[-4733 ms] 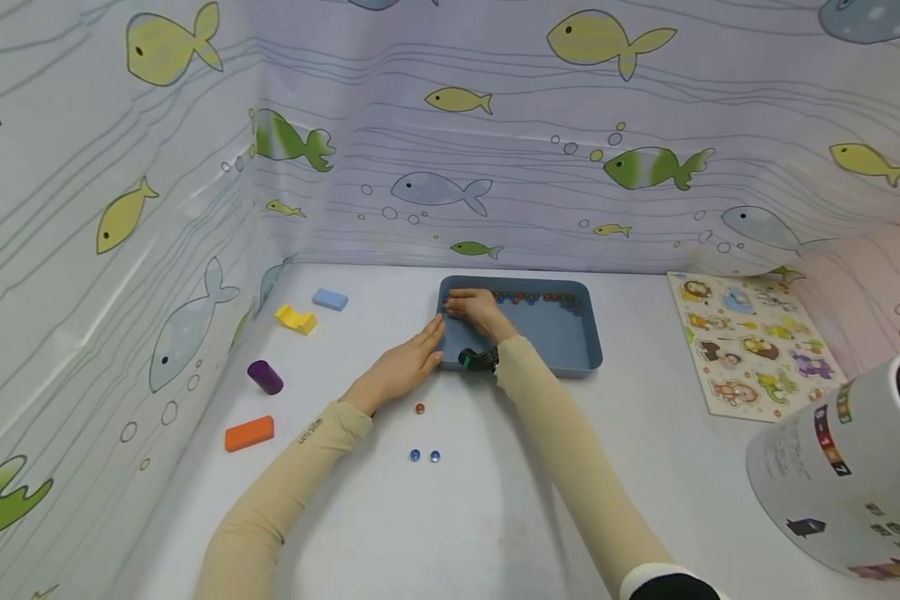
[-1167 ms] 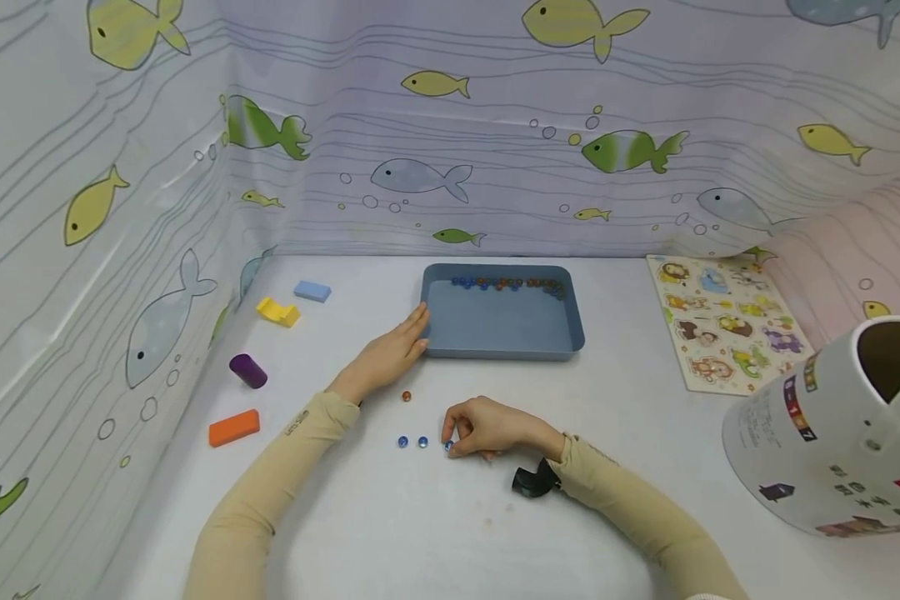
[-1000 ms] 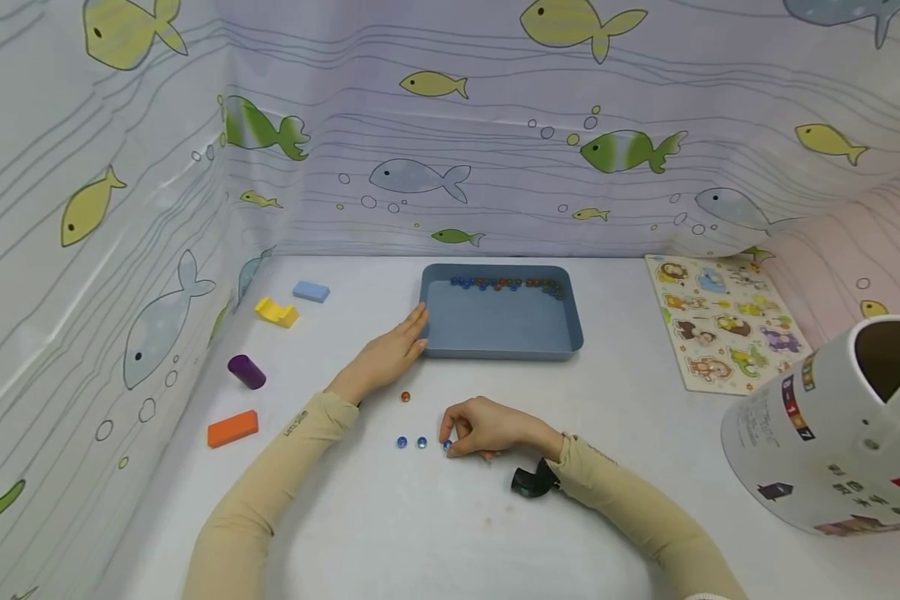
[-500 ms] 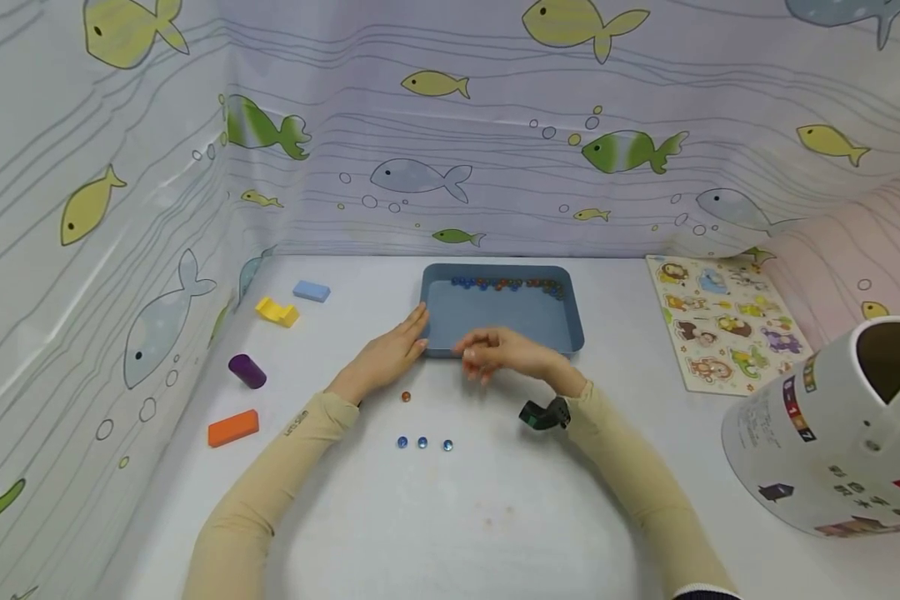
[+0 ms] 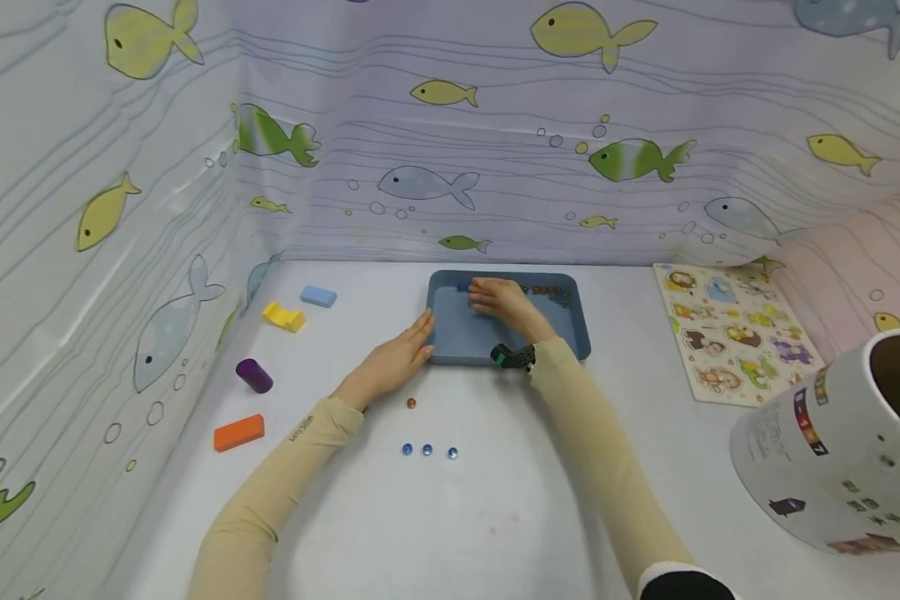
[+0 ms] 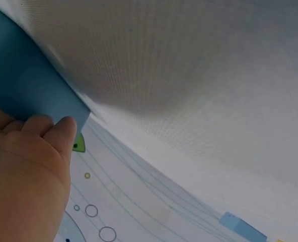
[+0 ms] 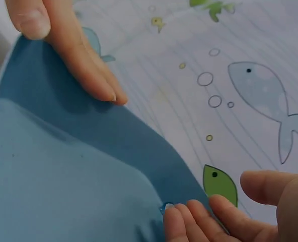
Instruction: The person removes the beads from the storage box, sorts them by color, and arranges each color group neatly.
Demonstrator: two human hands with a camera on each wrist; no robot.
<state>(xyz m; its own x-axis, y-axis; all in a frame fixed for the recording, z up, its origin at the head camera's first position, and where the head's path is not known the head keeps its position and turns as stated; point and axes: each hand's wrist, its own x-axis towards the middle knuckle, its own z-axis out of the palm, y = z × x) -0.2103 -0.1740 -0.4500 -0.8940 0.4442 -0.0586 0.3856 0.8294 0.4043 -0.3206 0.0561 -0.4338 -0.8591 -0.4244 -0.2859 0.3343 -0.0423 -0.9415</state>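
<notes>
A shallow blue-grey tray (image 5: 558, 343) holds several blue and orange glass beads (image 5: 555, 294) along its far side. Straight fingers of my left hand (image 5: 390, 364) rest against the tray's left wall. My right hand (image 5: 508, 303) is inside the tray, its fingers over the left part of the bead row and hiding some of it. In the right wrist view a blue bead (image 7: 166, 206) shows at the fingertips, and the thumb stands apart from the fingers. Three blue beads (image 5: 427, 450) lie in a row on the table, with one orange bead (image 5: 411, 403) behind them.
Along the left side lie a light-blue block (image 5: 318, 296), a yellow curved block (image 5: 283, 317), a purple cylinder (image 5: 254, 376) and an orange block (image 5: 239, 432). On the right are an animal picture board (image 5: 735, 333) and a large white bucket (image 5: 802, 467).
My right hand set a third blue bead on the table beside the other two, let go and moved back into the tray. The left hand has stayed at the tray's left wall.
</notes>
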